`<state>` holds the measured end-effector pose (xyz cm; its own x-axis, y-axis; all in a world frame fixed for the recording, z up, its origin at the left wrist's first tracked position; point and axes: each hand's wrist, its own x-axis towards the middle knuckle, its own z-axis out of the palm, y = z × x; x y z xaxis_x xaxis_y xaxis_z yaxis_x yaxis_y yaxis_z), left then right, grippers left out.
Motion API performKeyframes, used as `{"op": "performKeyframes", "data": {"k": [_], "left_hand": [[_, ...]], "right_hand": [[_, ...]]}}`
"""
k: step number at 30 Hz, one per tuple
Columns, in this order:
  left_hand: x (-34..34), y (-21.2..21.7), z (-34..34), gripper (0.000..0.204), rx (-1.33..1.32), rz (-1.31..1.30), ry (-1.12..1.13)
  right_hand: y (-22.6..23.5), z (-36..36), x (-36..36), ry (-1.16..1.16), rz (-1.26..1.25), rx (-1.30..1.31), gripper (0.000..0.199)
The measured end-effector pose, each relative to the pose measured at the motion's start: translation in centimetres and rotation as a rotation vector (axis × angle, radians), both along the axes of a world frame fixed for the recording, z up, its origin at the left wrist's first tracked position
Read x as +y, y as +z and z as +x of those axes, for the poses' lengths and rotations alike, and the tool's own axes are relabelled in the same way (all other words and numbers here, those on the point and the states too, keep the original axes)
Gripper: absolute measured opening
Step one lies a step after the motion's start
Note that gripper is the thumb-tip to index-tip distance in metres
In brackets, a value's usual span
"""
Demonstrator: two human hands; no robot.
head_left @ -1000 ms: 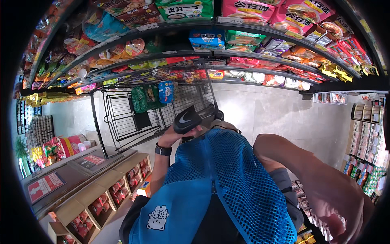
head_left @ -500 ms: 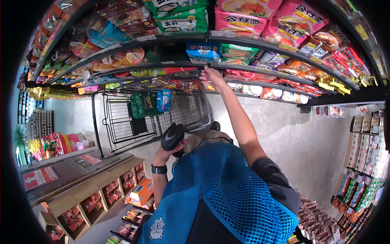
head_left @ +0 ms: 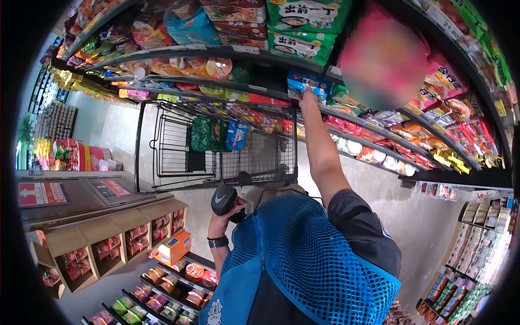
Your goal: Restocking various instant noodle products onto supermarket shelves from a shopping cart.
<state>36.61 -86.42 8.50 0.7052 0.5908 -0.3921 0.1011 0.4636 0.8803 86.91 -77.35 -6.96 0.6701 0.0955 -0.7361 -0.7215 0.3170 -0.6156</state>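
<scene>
Neither of the wearer's own hands comes into the frame, so whether they are open or holding anything does not show. The hands in view belong to a co-worker in a blue mesh vest (head_left: 309, 260), who faces the shelves.

The co-worker's raised hand (head_left: 309, 99) is at full stretch, straight above the shoulder. Its fingers touch the lower edge of a blue packet (head_left: 299, 82), which stands at the front edge of the shelf (head_left: 260, 89), its long side running along that edge. Whether the fingers pinch the packet or only rest on it is hard to make out.

The co-worker's lower hand (head_left: 232, 215), with a dark watch (head_left: 218, 242) on its wrist, is closed round a black handheld scanner (head_left: 223, 196), well below the packet and left of it. A wire cart (head_left: 173, 146) stands beyond. The co-worker's head is hidden behind the vest.
</scene>
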Motion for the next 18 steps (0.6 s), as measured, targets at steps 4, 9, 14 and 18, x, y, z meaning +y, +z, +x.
{"op": "performKeyframes", "data": {"k": [4, 9, 14, 18], "left_hand": [[2.5, -0.2, -0.5, 0.026, -0.013, 0.008, -0.013], [6.1, -0.6, -0.8, 0.027, -0.062, -0.025, -0.033], [8.3, -1.1, -0.9, 0.020, -0.081, -0.047, -0.053], [9.8, -1.3, -1.6, 0.018, -0.101, -0.052, -0.043]], "right_hand": [[-0.7, -1.2, 0.0, 0.055, -0.031, -0.116, 0.030], [-0.5, -4.2, -0.4, 0.123, 0.364, -0.331, 0.031], [1.1, -8.2, -2.5, 0.268, 0.598, -0.431, 0.035], [2.3, -12.6, -6.7, 0.459, 0.520, -0.390, 0.038]]}}
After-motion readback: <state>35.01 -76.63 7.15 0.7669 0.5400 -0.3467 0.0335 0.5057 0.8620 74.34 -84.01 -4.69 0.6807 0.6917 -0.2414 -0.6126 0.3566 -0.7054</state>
